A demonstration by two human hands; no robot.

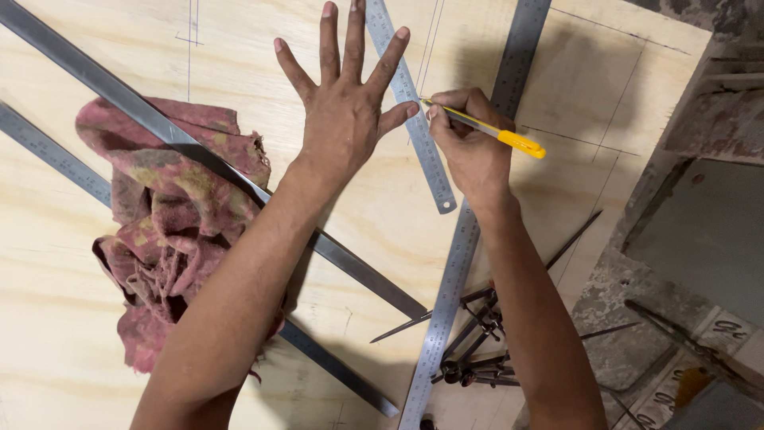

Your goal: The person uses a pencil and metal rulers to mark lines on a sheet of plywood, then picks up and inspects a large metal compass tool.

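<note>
Right hand (469, 147) is gripping pencil (485, 127), tip touching short steel ruler (414, 111); left hand (346, 103) is pressing splayed, ungripping, just left of the ruler's long edge.

Left hand (344, 111) spreads flat on the pale plywood sheet (64, 318), thumb pinning the short steel ruler (414, 119); right hand (471, 143) grips a yellow-capped pencil (485, 127) at its edge.

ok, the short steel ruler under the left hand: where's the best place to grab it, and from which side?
Take the short steel ruler at its free lower end with the hang hole, coming from the near side. It lies flat on the plywood sheet, so pinch its long edges there. The left hand covers its upper part, and the right hand holds a yellow-tipped pencil against it further up.
</note>
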